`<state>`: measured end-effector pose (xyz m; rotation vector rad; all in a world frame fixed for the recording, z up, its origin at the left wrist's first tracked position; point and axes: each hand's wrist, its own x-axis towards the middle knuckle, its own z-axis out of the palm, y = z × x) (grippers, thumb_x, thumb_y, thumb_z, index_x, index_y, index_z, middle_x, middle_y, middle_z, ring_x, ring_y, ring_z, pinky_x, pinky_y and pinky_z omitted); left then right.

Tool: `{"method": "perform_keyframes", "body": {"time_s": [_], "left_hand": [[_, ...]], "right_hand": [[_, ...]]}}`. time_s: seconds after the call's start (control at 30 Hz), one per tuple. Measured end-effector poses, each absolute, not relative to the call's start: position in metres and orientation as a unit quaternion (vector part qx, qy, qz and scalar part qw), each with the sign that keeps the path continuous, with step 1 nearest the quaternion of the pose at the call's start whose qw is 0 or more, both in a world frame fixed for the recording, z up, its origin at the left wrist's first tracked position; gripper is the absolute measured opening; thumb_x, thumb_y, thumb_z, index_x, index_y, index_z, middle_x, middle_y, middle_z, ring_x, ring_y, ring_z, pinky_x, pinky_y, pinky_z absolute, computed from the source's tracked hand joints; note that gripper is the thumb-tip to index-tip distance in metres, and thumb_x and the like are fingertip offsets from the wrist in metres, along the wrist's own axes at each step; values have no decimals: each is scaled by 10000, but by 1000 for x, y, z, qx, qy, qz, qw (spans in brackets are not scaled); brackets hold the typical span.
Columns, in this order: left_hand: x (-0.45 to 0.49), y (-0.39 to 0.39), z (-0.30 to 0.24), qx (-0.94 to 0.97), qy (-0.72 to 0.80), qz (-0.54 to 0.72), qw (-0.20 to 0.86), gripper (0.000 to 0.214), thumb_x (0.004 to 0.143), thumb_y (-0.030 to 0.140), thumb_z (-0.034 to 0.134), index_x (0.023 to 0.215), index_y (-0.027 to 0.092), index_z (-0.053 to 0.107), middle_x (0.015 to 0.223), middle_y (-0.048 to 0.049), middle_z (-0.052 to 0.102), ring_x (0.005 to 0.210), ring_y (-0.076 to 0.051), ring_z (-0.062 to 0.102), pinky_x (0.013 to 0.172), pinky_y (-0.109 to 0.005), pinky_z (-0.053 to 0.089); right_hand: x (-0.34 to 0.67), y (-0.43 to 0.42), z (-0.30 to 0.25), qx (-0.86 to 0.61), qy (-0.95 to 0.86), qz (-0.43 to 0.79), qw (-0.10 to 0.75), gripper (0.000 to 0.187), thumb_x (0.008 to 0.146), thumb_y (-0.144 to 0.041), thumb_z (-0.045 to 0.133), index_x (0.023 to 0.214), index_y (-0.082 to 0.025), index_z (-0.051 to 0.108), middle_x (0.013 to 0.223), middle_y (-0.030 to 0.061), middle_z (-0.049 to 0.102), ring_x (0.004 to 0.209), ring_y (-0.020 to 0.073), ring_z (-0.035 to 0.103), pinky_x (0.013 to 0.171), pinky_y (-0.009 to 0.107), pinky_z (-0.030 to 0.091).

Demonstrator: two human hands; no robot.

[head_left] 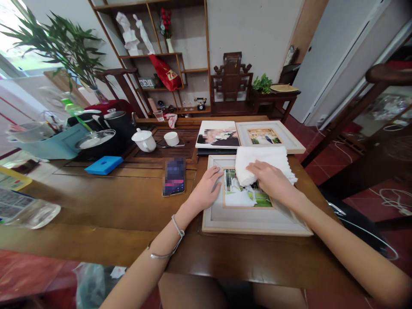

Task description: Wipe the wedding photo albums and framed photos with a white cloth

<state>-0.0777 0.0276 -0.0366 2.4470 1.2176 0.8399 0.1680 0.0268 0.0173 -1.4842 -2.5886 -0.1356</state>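
Note:
A picture frame (212,216) with a wide pale mat lies flat on the wooden table in front of me. My left hand (207,189) rests on its left side, fingers stretched out over the border. On the right, my right hand (268,178) has its fingers closed on a folded white towel (260,156), pressed against the picture. The towel covers the upper right of the photo (240,195), which shows white clothing and green grass. Behind it are a second framed photo (289,135) and a white-edged photo panel (219,124).
Left of the frame lies a phone (174,176). Farther back stand a white lidded cup (143,140), a small white bowl (171,138) and a dark pan (96,143) with a glass lid. A blue box (104,165) sits near them. A wooden chair (383,77) is at the right.

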Motion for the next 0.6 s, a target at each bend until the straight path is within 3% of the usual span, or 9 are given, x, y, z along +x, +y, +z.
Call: {"method": "perform_keyframes", "body": {"time_s": [0.13, 0.4, 0.5, 0.6], "left_hand": [[-78, 29, -39, 847, 417, 297, 142, 356, 940, 184, 439, 1276, 142, 550, 1407, -179, 506, 1391, -295, 392, 1147, -548, 336], [-78, 26, -34, 846, 423, 290, 144, 369, 947, 187, 436, 1301, 160, 538, 1428, -163, 493, 1408, -288, 367, 1156, -545, 321], [-78, 26, -35, 846, 423, 291, 142, 361, 955, 197, 432, 1297, 160, 542, 1424, -160, 497, 1405, -287, 374, 1156, -544, 321], [-78, 26, -35, 849, 417, 292, 140, 360, 956, 198, 428, 1297, 159, 538, 1419, -163, 499, 1402, -287, 380, 1150, -547, 331]], "right_hand": [[157, 8, 23, -424, -903, 36, 63, 534, 687, 105, 388, 1078, -131, 665, 1105, 134, 685, 1096, 261, 597, 928, 371, 437], [180, -28, 69, -314, -904, 291, 15, 577, 641, 50, 455, 1024, -278, 736, 991, -1, 741, 918, 183, 662, 800, 246, 463], [203, -9, 67, -352, -888, 297, 6, 673, 573, 68, 418, 1027, -306, 744, 1051, -32, 734, 944, 174, 660, 786, 226, 467], [209, 10, 53, -422, -880, 211, 51, 671, 590, 63, 420, 1074, -284, 728, 1095, -4, 727, 990, 207, 652, 836, 268, 465]]}}
